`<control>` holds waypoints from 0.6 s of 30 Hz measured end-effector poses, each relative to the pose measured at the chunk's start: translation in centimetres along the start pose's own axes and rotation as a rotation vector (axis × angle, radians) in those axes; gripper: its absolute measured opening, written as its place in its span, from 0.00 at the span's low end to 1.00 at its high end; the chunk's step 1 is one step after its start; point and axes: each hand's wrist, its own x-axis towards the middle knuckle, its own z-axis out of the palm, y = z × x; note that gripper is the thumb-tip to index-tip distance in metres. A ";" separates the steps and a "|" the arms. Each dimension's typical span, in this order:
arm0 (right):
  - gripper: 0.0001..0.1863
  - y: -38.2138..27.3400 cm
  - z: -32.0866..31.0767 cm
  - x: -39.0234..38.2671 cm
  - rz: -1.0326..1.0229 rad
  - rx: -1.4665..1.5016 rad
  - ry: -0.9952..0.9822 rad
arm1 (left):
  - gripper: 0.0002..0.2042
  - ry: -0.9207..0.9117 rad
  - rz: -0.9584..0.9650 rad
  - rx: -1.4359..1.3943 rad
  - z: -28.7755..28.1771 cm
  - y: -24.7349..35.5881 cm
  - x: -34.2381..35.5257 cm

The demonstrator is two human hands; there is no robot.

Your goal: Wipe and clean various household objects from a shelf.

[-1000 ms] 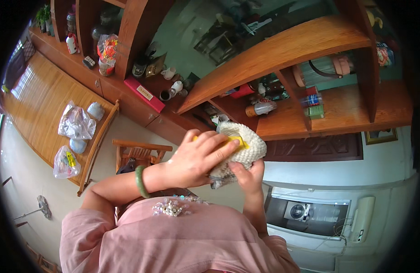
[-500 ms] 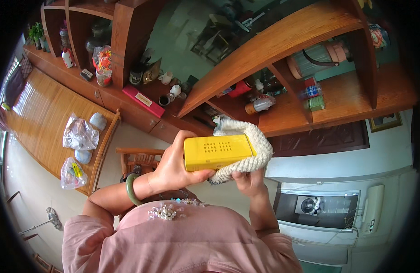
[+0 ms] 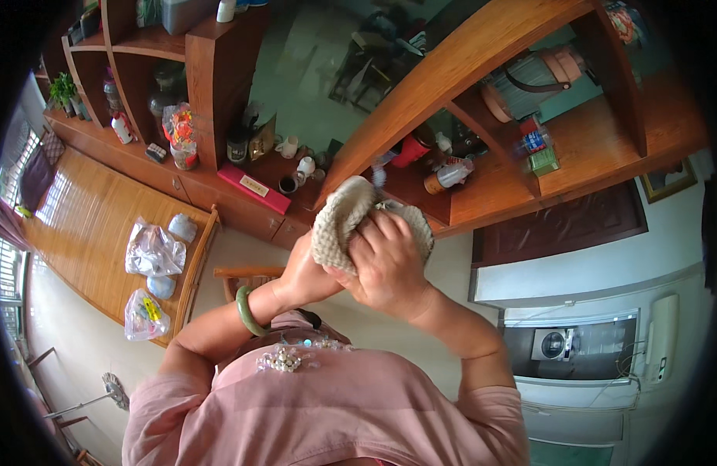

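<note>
A cream knitted cloth (image 3: pixel 335 225) is bunched in front of my chest. My right hand (image 3: pixel 391 260) presses into it from above, fingers curled and gripping the fabric. Beside it, my left hand (image 3: pixel 306 268), with a green bangle (image 3: pixel 250 311) on the wrist, reaches behind the cloth, which hides its fingers. The yellow box it gripped a moment ago is out of sight now, covered by the cloth and my hands.
Ahead stands a wooden shelf unit (image 3: pixel 467 70) holding a lidded clear container (image 3: pixel 533 81), a green box (image 3: pixel 543 161) and a long red box (image 3: pixel 254 188). At left, plastic bags (image 3: pixel 153 248) lie on a wooden table (image 3: pixel 102 210). A wooden chair (image 3: pixel 242 272) is behind my left arm.
My right hand has brought the cloth up and over the yellow box, hiding it. Both hands have shifted slightly left, and the view has turned a little.
</note>
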 end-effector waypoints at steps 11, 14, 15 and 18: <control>0.27 1.3 1.0 -1.3 0.153 0.102 -0.025 | 0.31 -0.038 -0.191 0.113 -1.0 0.2 -0.3; 0.27 1.1 1.5 0.2 0.139 0.078 0.023 | 0.30 -0.018 0.085 0.272 -0.5 -0.4 0.7; 0.24 1.9 1.5 0.9 0.172 0.200 0.014 | 0.30 -0.026 0.027 0.226 -0.6 -0.3 0.8; 0.23 4.6 0.1 3.1 0.472 0.401 -0.529 | 0.32 -0.125 0.015 0.256 -0.9 -0.5 0.3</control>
